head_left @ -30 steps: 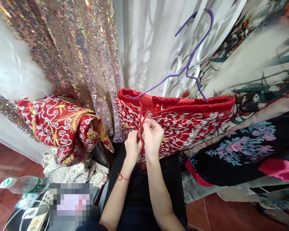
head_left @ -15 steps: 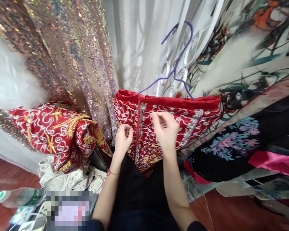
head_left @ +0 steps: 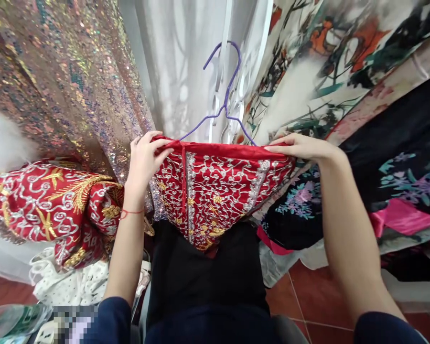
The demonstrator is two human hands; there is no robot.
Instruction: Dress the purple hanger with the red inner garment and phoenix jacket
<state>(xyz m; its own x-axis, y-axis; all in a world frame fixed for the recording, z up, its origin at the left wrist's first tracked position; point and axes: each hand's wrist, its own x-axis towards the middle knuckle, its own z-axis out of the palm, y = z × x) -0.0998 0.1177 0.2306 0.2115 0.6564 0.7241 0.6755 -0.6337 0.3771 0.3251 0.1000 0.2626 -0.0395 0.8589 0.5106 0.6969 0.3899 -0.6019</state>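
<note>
A red embroidered garment, with silver scrollwork, gold motifs and a plain red waistband, hangs in front of me. The shoulders of a purple clothes hanger go down behind its top edge. My left hand is closed on the left end of the waistband, fingers at the back and thumb in front. At the right end my right hand pinches the same band. Between them the band is stretched nearly straight. A thin red cord dangles down the garment's left part.
To the left, another red and gold embroidered piece lies above a white dotted cloth. A sequined curtain hangs behind it. A plastic bottle is at lower left. Black floral fabric with pink trim hangs at right.
Both hands have moved up and apart, from in front of the garment to the two ends of its waistband, and have taken hold there. The view has shifted to the right.
</note>
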